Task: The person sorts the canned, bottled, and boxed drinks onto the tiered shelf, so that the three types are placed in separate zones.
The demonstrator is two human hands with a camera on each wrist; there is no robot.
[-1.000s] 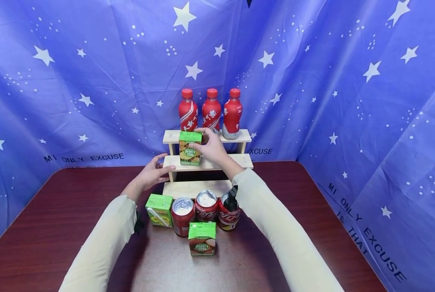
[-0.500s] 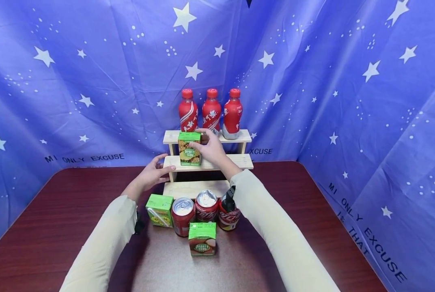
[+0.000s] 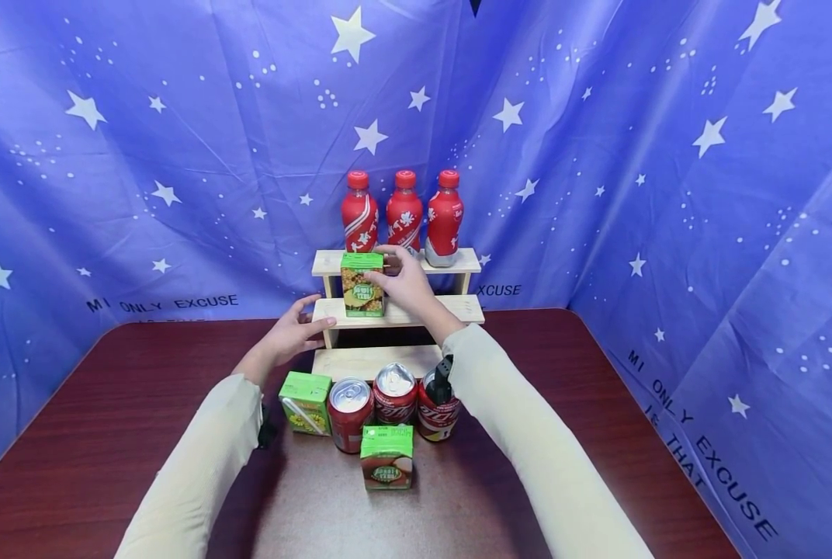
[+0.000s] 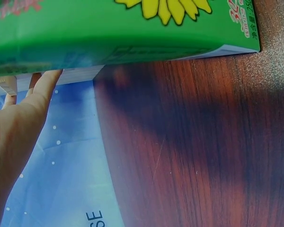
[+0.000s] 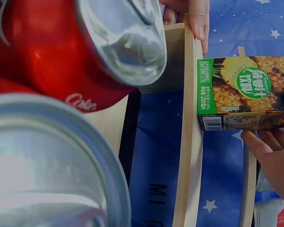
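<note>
On the left end of the middle tier of a wooden three-step stand (image 3: 451,309), my left hand (image 3: 285,335) holds on, thumb over the front edge and fingers around the end. My right hand (image 3: 410,286) grips a green pineapple juice box (image 3: 362,296) from its right side, thumb in front. That box stands upright on the middle tier, towards the left; the right wrist view shows the juice box (image 5: 248,87) with its base against the board. In the left wrist view, part of my left hand (image 4: 19,123) appears below a green carton (image 4: 118,33).
Red bottles (image 3: 445,217) stand in a row on the top tier. Before the lowest tier are red soda cans (image 3: 350,419), a green drink carton (image 3: 306,402) with a straw, and another green juice box (image 3: 386,458). A starry blue cloth (image 3: 178,155) hangs behind the table (image 3: 109,435).
The juice box has shifted very slightly to the left on the middle tier, with my right hand still on it. My left hand has stayed in place.
</note>
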